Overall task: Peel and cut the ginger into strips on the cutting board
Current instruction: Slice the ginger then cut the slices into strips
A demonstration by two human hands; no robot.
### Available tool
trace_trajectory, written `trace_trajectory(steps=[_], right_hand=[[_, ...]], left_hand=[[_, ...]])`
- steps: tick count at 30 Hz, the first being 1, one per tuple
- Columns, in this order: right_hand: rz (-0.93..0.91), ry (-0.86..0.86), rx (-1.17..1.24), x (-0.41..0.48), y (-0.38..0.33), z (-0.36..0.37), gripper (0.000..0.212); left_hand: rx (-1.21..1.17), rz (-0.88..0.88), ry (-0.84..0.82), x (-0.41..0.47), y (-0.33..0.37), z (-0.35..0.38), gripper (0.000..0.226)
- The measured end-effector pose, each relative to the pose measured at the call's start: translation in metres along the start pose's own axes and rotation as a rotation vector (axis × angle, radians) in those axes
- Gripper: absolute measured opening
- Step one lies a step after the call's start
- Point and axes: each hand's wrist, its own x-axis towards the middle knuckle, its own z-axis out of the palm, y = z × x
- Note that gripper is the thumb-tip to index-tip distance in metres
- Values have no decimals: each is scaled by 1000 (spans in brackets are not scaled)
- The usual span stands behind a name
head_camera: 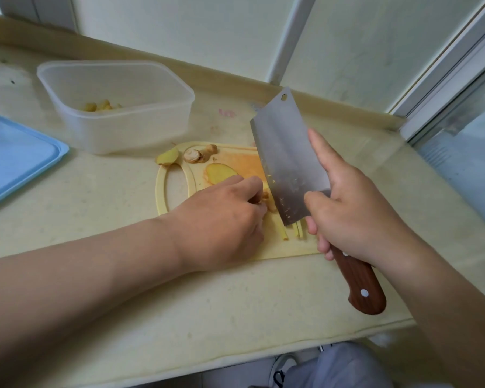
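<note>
A pale yellow cutting board (pixel 177 191) lies on the counter. My left hand (pixel 221 217) rests on it with curled fingers that hold down a small piece of ginger (pixel 266 198) beside the blade. My right hand (pixel 350 208) grips a cleaver (pixel 286 161) by its wooden handle (pixel 361 287), forefinger along the blade's flat side, edge down on the board. A peeled yellow ginger slice (pixel 217 173) lies beyond my left hand. Thin cut strips (pixel 291 232) show below the blade. Ginger offcuts (pixel 192 155) and a chunk (pixel 167 157) sit at the board's far end.
A clear plastic tub (pixel 118 105) holding more ginger stands at the back left. A blue lid (pixel 14 155) lies at the left edge. The counter's front edge (pixel 263 357) runs below, and a window frame (pixel 445 88) rises on the right.
</note>
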Motion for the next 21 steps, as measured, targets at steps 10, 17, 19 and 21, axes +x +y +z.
trace_trajectory(steps=[10, 17, 19, 21], right_hand=[[13, -40, 1, 4, 2, 0, 93], [62, -130, -22, 18, -2, -2, 93], [86, -162, -39, 25, -6, -2, 94], [105, -173, -49, 34, -11, 1, 95]], left_hand=[[-20, -15, -14, 0, -1, 0, 47], [-33, -3, 11, 2, 0, 2, 43], [-36, 3, 12, 2, 0, 2, 40], [-29, 9, 13, 3, 0, 1, 35]])
